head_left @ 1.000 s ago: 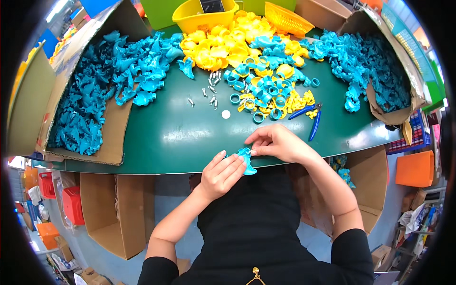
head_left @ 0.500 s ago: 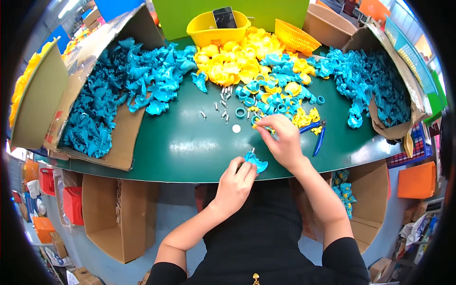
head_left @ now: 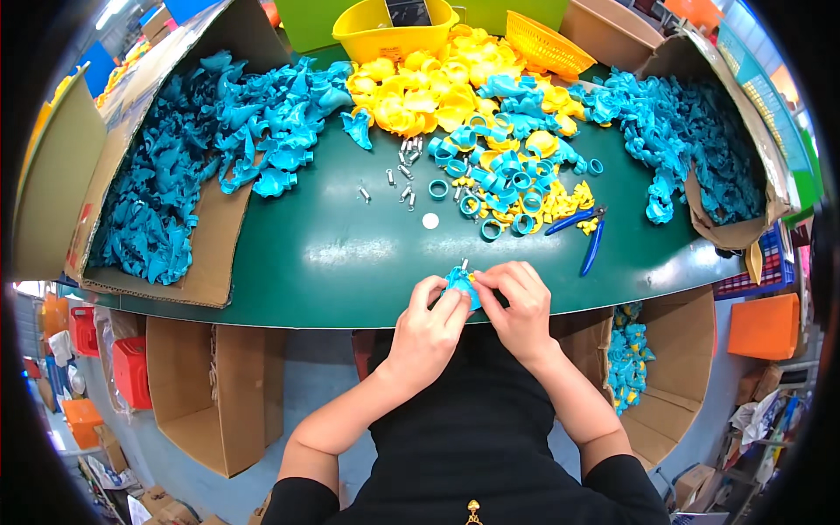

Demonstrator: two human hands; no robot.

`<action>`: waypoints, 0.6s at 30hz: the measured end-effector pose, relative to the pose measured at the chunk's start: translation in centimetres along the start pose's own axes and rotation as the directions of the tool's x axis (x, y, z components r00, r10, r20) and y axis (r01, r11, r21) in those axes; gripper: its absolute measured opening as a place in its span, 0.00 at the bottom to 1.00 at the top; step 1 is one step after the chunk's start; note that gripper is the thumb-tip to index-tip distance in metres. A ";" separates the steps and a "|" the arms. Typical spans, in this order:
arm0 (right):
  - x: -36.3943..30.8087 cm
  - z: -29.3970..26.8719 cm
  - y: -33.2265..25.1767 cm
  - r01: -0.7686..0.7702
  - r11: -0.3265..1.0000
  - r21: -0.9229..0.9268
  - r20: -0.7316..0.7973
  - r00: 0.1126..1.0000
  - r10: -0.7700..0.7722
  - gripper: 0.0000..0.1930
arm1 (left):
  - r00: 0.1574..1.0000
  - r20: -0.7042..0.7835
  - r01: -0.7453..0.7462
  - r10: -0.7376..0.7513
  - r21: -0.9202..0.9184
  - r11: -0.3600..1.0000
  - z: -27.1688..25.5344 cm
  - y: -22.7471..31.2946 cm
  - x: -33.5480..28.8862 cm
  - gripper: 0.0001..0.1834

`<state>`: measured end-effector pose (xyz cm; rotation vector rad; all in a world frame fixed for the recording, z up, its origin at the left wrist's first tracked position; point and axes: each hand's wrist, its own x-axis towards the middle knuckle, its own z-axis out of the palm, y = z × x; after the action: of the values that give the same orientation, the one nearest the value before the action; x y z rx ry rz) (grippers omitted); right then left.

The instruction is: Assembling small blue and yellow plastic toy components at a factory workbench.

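Note:
Near the table's front edge, my left hand [head_left: 427, 331] is closed on a blue plastic shell piece [head_left: 460, 296]. A small silver metal cylinder [head_left: 465, 263] sticks up at the shell's far end. My right hand [head_left: 522, 311] pinches a small yellow plastic piece [head_left: 472, 277] against the shell, partly hidden by the fingertips. Beyond the hands lie several loose metal cylinders [head_left: 405, 172], blue rings [head_left: 491, 229] and a heap of small yellow pieces [head_left: 560, 213]. A white disc [head_left: 430, 221] rests on the green table [head_left: 341, 254].
Blue-handled pliers [head_left: 592, 245] lie at the right. Cardboard boxes of blue shell pieces [head_left: 157, 197] stand at both sides. At the back are yellow shells [head_left: 420, 101], a yellow tub [head_left: 394, 39] and a yellow basket [head_left: 547, 45]. An open carton [head_left: 669, 376] below holds blue-and-yellow pieces.
My right hand has come from the small yellow pieces back toward me, bringing a yellow piece to the blue shell piece. My left hand still holds the shell. The view has shifted slightly.

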<state>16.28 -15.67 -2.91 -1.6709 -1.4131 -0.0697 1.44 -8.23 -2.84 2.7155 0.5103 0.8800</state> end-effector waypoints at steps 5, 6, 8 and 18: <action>-0.3 0.1 0.4 0.020 0.999 -0.048 0.026 0.999 -0.019 0.08 | 1.000 0.023 0.005 -0.005 -0.005 1.000 -0.1 0.0 -0.1 0.16; -0.4 0.2 0.5 0.028 0.999 -0.031 -0.001 1.000 -0.029 0.08 | 1.000 0.025 0.001 -0.001 0.004 1.000 -0.1 0.0 -0.1 0.16; -0.3 0.3 0.5 0.033 0.999 -0.013 -0.024 0.999 -0.033 0.08 | 0.999 0.029 -0.019 0.019 0.014 1.000 -0.2 -0.2 0.2 0.14; -0.9 -0.5 -0.3 0.036 0.998 -0.049 0.139 0.990 -0.028 0.13 | 0.998 0.066 -0.018 0.017 0.010 1.000 -0.3 -0.4 0.3 0.15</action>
<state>16.01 -16.66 -2.95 -1.7234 -1.5534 -0.0089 1.39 -7.72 -2.61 2.7525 0.4799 0.7912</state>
